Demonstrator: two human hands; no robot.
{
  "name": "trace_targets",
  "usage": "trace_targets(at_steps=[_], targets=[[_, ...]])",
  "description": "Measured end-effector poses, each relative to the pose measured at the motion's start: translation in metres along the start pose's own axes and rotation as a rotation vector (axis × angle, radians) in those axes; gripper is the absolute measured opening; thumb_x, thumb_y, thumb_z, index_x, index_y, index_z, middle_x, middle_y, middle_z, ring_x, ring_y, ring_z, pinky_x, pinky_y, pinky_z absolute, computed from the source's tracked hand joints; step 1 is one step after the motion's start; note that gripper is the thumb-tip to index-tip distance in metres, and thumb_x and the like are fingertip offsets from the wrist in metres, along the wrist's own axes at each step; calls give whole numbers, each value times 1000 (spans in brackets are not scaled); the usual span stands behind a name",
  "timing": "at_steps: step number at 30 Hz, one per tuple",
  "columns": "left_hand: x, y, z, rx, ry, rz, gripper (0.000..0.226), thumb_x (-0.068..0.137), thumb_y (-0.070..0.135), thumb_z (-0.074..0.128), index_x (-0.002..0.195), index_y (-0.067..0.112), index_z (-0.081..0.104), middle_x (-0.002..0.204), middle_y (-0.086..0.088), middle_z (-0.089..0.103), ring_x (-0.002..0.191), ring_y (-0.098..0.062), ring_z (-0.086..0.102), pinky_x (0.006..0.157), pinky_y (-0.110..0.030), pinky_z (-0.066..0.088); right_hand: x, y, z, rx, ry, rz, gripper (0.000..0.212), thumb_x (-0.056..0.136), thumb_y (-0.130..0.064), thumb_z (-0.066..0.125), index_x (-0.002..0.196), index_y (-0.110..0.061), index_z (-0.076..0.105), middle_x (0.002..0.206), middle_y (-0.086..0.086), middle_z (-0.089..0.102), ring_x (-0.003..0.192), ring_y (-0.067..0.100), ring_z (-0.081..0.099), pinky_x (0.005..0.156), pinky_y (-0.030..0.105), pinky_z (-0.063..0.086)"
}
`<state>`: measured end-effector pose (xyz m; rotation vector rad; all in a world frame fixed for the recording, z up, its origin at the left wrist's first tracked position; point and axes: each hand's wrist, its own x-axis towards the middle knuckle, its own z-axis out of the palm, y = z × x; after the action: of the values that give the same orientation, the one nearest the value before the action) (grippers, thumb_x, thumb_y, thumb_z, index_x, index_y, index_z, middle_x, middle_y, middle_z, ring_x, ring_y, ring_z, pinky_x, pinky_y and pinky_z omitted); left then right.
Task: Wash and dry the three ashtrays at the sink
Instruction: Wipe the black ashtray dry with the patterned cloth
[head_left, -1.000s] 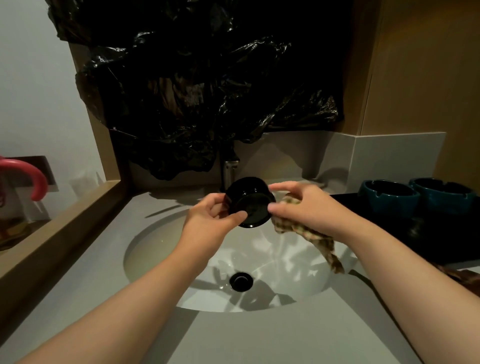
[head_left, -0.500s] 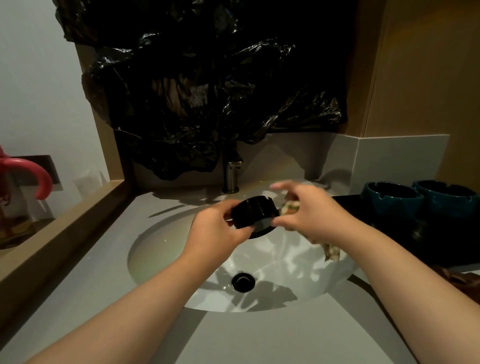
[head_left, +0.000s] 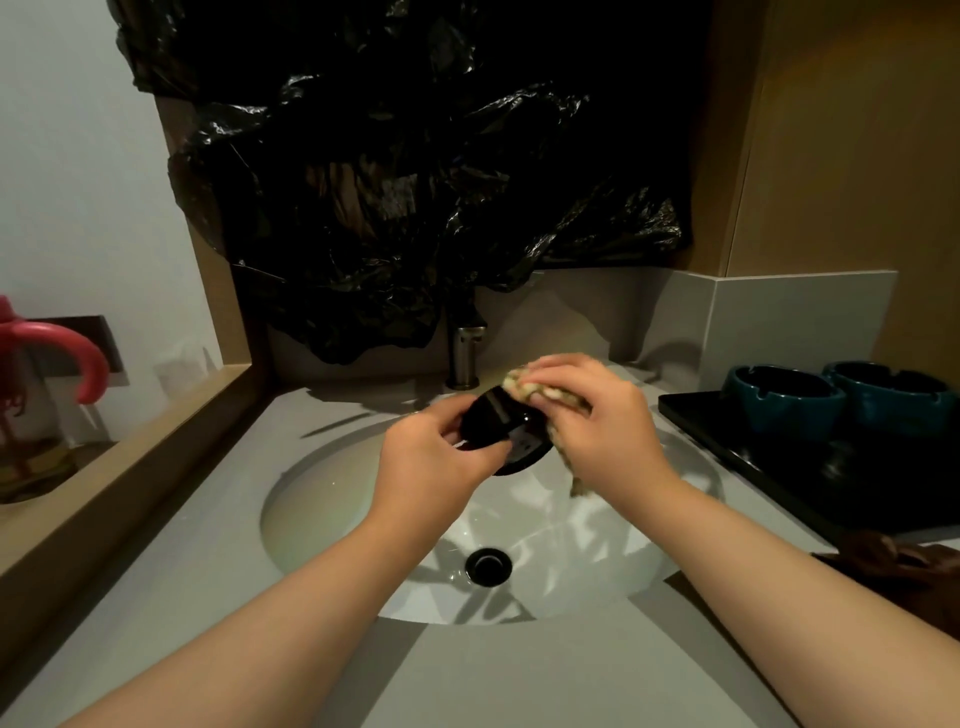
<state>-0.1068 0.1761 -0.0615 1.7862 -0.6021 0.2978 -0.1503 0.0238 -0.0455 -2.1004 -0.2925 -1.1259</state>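
**Black ashtray (head_left: 501, 434) tilted between our hands**

Our left hand (head_left: 436, 462) grips the black ashtray, tilted over the sink basin (head_left: 322, 499). Our right hand (head_left: 597, 421), just to its right, clutches the cloth (head_left: 550, 395) against the ashtray's upper edge, so wiping likely needs only a turn.

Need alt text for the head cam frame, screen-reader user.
Over a white sink, the left hand holds a black ashtray while the right hand holds a cloth against it. Two teal ashtrays sit on a black tray at right.

Forearms extended, left hand (head_left: 431, 462) grips the ashtray (head_left: 497, 422), right hand (head_left: 608, 431) clutches a cloth (head_left: 530, 387) against it.
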Motion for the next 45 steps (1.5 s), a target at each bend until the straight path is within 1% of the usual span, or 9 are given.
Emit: trace_targets(at_steps=[4, 8, 10, 12, 16, 22, 32, 39, 45], targets=[[6, 1, -1, -196, 5, -221, 18, 77, 16, 78, 82, 29, 66, 72, 10, 73, 77, -6, 70, 76, -23, 56, 9, 17, -16, 176, 96, 622, 11, 88, -11, 63, 85, -17, 71, 84, -2, 70, 83, 12, 66, 77, 27, 54], [10, -6, -2, -392, -63, -553, 16, 82, 17, 74, 94, 9, 67, 90, -12, 73, 82, -23, 68, 74, -35, 60, 17, 9, -30, 492, 231, 833, 9, 87, -21, 66, 94, -15, 68, 85, 5, 71, 71, 13, 68, 47, 20, 50], [9, -10, -1, -451, -109, -645, 28, 83, 17, 74, 106, 5, 64, 104, -17, 69, 93, -26, 68, 63, -29, 59, 15, 1, -27, 471, 134, 794, 15, 80, -23, 74, 92, -16, 69, 86, 5, 72, 74, 14, 68, 55, 23, 53], [8, -9, 0, -502, -171, -666, 28, 84, 17, 72, 108, 4, 64, 107, -18, 69, 98, -28, 68, 67, -30, 58, 11, -6, -19, 283, 28, 688, 17, 75, -20, 78, 90, -19, 70, 88, 1, 71, 80, 13, 67, 69, 29, 54], [7, -8, 2, -641, -238, -661, 28, 86, 16, 68, 110, 1, 65, 107, -18, 71, 98, -28, 69, 79, -34, 58, 2, -10, -5, -136, -76, 409, 17, 77, -13, 75, 90, -21, 69, 84, -17, 60, 78, -5, 54, 63, 2, 40], [7, -8, -1, -791, -289, -659, 24, 85, 17, 64, 104, 3, 65, 101, -15, 71, 98, -29, 65, 90, -39, 53, -2, -8, -1, -171, -21, 203, 16, 76, -6, 72, 86, -19, 70, 89, -10, 61, 85, -4, 54, 72, 0, 36], [11, -11, -4, -961, -225, -680, 22, 95, 2, 48, 114, -1, 59, 111, -23, 67, 100, -35, 66, 97, -49, 48, -2, -9, -2, -124, -73, 288, 18, 82, -13, 70, 94, -25, 64, 86, -18, 60, 81, -6, 55, 65, -2, 40], [8, -14, 4, -773, -316, -598, 26, 97, 6, 47, 119, 1, 59, 115, -20, 68, 108, -34, 65, 100, -49, 47, 3, -3, 1, -56, 69, 455, 6, 79, -20, 74, 78, -24, 70, 75, -17, 63, 76, 0, 58, 63, 5, 40], [10, -17, 2, -765, -231, -569, 20, 98, 8, 46, 110, 2, 61, 93, -13, 73, 85, -24, 71, 82, -39, 56, -5, -13, 15, 39, -130, 369, 9, 77, -11, 76, 75, -19, 73, 78, -10, 65, 75, 0, 60, 65, 4, 44]])
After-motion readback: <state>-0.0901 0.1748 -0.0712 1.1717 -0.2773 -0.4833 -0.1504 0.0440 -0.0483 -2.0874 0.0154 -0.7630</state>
